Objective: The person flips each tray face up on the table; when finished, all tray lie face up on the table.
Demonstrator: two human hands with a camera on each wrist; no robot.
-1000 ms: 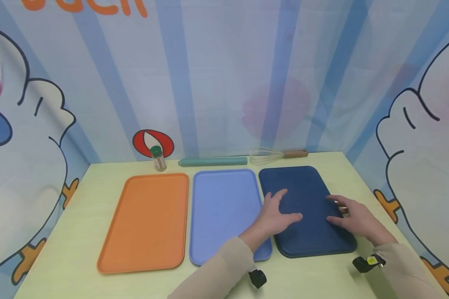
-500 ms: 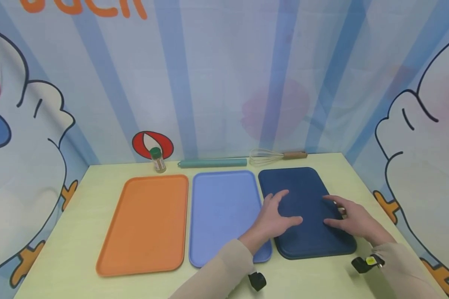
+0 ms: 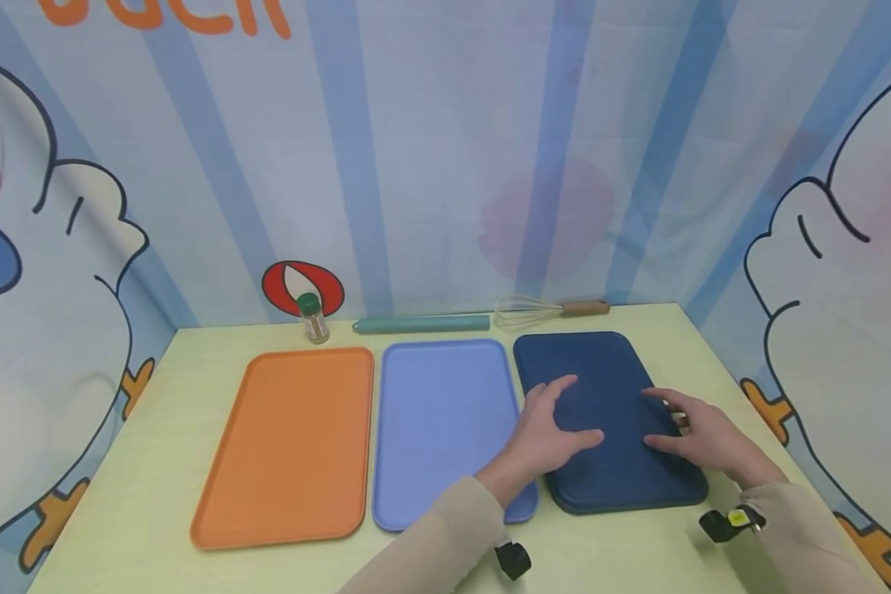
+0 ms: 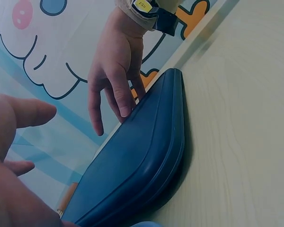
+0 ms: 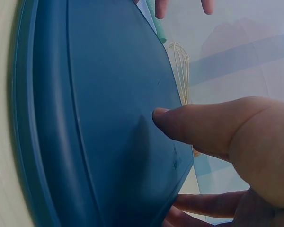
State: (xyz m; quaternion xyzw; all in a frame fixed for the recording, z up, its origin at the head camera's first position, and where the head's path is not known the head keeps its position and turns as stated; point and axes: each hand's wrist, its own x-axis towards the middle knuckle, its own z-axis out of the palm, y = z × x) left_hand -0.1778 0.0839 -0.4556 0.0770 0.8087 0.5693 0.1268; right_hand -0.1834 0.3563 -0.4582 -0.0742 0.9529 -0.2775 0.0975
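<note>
A dark navy tray point(image 3: 601, 371) lies on the right of the table, its smooth flat face up and its edges rounded down, as if turned over. Along its left side is my left hand point(image 3: 540, 433), thumb and forefinger spread above the surface; its other fingers are mostly hidden. My right hand point(image 3: 705, 437) is at the tray's right edge. In the right wrist view, the right thumb point(image 5: 194, 124) is above the navy surface over its shadow, with other fingers by the edge. Neither hand plainly grips the tray. A light blue tray point(image 3: 445, 404) lies just left of it, partly under my left forearm.
An orange tray point(image 3: 289, 445) lies at the left. Along the back stand or lie a green-capped spice jar point(image 3: 314, 320), a teal rod point(image 3: 423, 324) resembling a rolling pin, and a whisk point(image 3: 553, 308). A printed cloth backdrop point(image 3: 445, 165) rises behind the table.
The left hand has shifted very slightly right, and the right fingertips a little left. The light blue tray sits a touch farther left. The rest stays in place.
</note>
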